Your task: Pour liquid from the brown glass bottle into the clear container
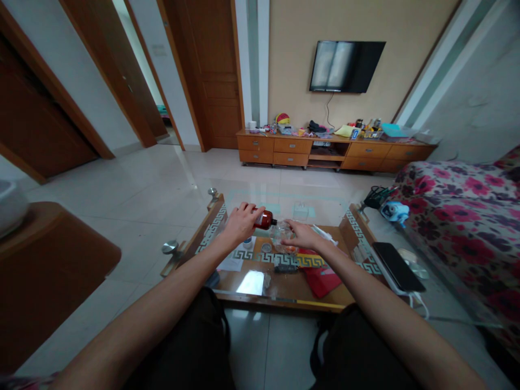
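My left hand [242, 221] is closed around a small reddish-brown bottle [265, 220], tipped on its side with its dark neck pointing right. The neck is at the upper edge of a clear, see-through container [280, 234]; whether the two touch I cannot tell. My right hand [301, 236] grips that container from the right, with thumb and fingers around it. Any liquid is too small to make out. A small white round piece [247, 243] and a clear round lid-like piece [266, 247] show below the bottle, on or under the glass tabletop.
The glass coffee table [244, 203] has a patterned band and a wooden lower shelf. Beneath the glass lies a red item [320, 279]. A black phone [398, 265] with a white cable lies at the right, near a blue object [395, 212]. A flowered sofa [459, 216] flanks the table.
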